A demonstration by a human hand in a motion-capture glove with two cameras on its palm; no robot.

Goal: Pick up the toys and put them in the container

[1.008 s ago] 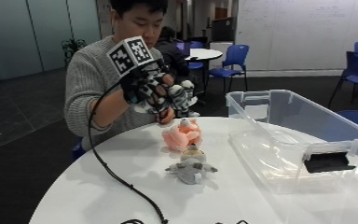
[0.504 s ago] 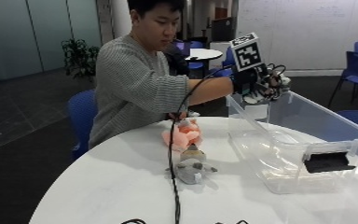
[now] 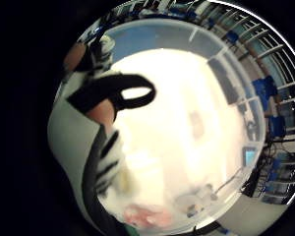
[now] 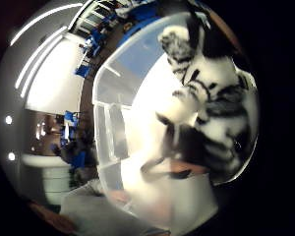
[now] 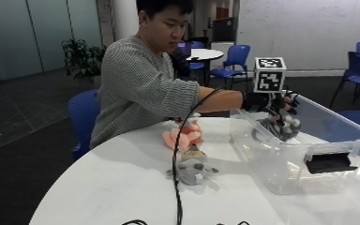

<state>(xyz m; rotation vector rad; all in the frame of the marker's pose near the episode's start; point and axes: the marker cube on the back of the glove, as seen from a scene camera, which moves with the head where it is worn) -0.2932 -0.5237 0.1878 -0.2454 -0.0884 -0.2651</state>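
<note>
A round white table (image 5: 105,187) is seen from the outside view, with a person in a grey ribbed sweater seated behind it on a blue chair (image 5: 83,112). Toward the left of the objects, a pink plush toy (image 5: 183,136) lies on the tabletop, and just in front of it a small grey plush toy (image 5: 191,169) lies on its side; the two are close together, and whether they touch cannot be told. A black cable runs down across both toys to the table's near edge.

Further right, a clear rectangular plastic container (image 5: 280,164) with a black latch handle on its near end stands on the table. The black-gloved right hand (image 5: 279,112) is reached over the container's rim and held down inside it. A black-and-white striped plush toy (image 5: 285,125) is held in this hand within the container walls, above the floor; whether it touches the bottom cannot be told.

In the thumb-side palm view, the striped plush toy (image 4: 211,113) fills much of the frame close to the palm, with the container's pale floor and ribbed wall (image 4: 108,137) beneath it. In the little-finger-side palm view, fingers are curled round striped fur (image 3: 108,157), and the container's rim (image 3: 187,29) surrounds the hand.
</note>
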